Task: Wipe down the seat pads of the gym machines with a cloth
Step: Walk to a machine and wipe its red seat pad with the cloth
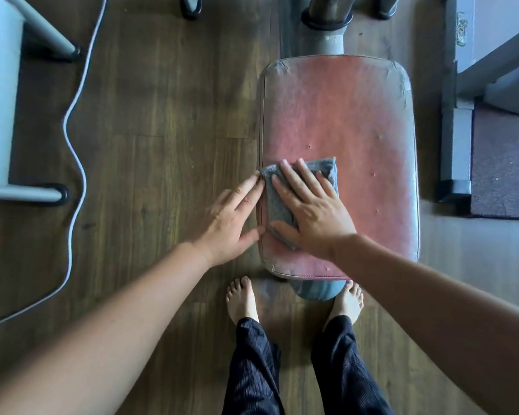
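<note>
Seat pad (357, 115), red and worn, is lying directly ahead of you, w/ its long axis running away from your body toward the support post (330, 40). The cloth (277, 205), grey and folded, is sitting on the pad's near-left quarter, w/ its left edge reaching the pad's left seam.

Hand status:
- Your right hand (312, 211) is lying flat on the cloth, fingers straight and spread wide, palm pressing down. It is gripping nothing; it is holding the cloth by pressure only.
- Your left hand (234, 223) is lying flat too, fingers straight and together, touching the pad's left side just beside the cloth. It is apparently bracing the pad.

Key relation: the cloth is already sitting at the left limit of the pad, so nearly all uncovered surface is lying to the right of the right hand and ahead of it. The far half is looking paler and duller, prob. not yet wiped.

Judgement, next move: the stroke is likely needing to travel along the long axis, away from you, or across to the right. The right hand is the working hand; the left is nearer the floor (162, 145) side and is clear of both paths.

Caution: w/ palm pressure only, the folded cloth may be bunching or slipping.
</note>
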`<state>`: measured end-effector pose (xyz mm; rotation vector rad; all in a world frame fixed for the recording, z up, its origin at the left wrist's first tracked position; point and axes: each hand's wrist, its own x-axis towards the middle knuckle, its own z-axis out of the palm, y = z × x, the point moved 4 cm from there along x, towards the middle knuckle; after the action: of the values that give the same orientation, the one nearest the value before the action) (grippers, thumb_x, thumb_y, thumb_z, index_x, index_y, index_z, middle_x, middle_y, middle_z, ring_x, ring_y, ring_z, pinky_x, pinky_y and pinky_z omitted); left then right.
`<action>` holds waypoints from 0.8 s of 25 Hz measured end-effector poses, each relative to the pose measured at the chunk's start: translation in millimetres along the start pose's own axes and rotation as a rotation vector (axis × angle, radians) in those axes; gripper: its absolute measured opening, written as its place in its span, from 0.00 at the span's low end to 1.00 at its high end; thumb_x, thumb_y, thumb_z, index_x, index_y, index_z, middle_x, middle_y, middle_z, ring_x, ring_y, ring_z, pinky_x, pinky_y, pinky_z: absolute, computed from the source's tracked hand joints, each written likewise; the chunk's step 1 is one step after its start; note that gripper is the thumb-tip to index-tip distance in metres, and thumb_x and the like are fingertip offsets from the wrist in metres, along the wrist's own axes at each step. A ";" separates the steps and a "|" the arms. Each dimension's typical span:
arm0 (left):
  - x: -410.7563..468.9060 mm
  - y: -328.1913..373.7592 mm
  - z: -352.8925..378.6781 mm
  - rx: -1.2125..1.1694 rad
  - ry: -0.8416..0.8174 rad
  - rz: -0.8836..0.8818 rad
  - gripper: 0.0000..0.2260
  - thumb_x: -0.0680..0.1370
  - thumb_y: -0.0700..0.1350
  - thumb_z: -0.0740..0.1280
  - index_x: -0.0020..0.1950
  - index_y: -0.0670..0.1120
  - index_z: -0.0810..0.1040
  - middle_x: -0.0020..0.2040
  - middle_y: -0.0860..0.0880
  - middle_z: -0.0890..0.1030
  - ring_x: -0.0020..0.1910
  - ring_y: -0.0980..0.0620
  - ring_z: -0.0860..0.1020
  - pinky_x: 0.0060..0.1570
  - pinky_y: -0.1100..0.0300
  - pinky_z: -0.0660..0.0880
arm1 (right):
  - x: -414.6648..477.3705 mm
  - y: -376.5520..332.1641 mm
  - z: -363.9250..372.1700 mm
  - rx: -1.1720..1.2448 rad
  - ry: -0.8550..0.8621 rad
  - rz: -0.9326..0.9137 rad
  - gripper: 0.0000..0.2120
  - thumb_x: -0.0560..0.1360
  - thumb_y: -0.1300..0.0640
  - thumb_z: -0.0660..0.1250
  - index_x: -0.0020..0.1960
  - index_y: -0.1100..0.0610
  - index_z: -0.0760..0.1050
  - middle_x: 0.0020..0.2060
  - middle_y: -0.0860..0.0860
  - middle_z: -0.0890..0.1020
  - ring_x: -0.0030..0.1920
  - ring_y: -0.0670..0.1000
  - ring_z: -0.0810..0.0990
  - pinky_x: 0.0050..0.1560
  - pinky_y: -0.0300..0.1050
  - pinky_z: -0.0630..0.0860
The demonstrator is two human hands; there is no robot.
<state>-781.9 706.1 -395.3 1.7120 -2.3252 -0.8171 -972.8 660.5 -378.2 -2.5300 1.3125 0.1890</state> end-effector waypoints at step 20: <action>-16.5 17.9 7.0 -0.084 0.029 -0.022 0.32 0.78 0.54 0.62 0.81 0.44 0.64 0.82 0.44 0.60 0.76 0.42 0.67 0.71 0.46 0.71 | 3.3 12.8 -1.1 0.061 0.061 0.311 0.36 0.81 0.37 0.53 0.83 0.50 0.49 0.83 0.51 0.46 0.82 0.56 0.41 0.80 0.61 0.46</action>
<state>-794.2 727.3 -389.0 1.7066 -2.2235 -0.8748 -981.3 650.6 -380.3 -2.2870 1.7046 0.1330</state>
